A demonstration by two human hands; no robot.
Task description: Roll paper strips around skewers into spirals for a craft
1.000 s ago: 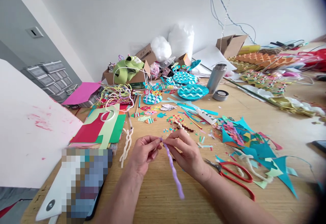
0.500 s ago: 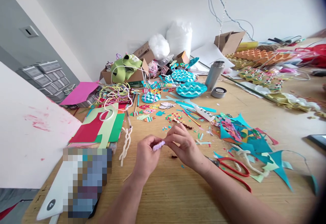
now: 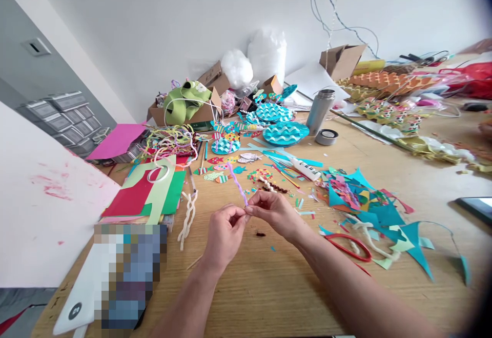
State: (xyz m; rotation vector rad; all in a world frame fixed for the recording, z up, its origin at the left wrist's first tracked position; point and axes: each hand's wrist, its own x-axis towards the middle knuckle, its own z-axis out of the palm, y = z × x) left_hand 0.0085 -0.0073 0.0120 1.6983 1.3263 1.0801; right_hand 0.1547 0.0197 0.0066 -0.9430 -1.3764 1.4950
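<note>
A twisted purple pipe cleaner (image 3: 237, 183) stands up from between my fingertips, leaning slightly left. My left hand (image 3: 226, 233) pinches near its lower end, and my right hand (image 3: 277, 216) pinches it at the same spot, the two hands touching. The very bottom of the strand is hidden by my fingers. Beyond my right hand lies a brown and white twisted pipe cleaner (image 3: 280, 189). A small dark brown bit (image 3: 261, 234) rests on the table below my hands. Cream twisted pipe cleaners (image 3: 188, 217) lie left of my left hand.
Paper fish (image 3: 212, 176), a glue bottle (image 3: 305, 169) and blue wavy discs (image 3: 285, 134) are farther back. Red-handled scissors (image 3: 351, 245) lie partly behind my right forearm, beside teal paper scraps (image 3: 384, 216). A metal flask (image 3: 321, 113) stands upright. A phone (image 3: 132, 276) lies at the left.
The purple pipe cleaner has gone from lying across my left fingers to pointing upward, showing more of its length. My hands have come together at its lower end.
</note>
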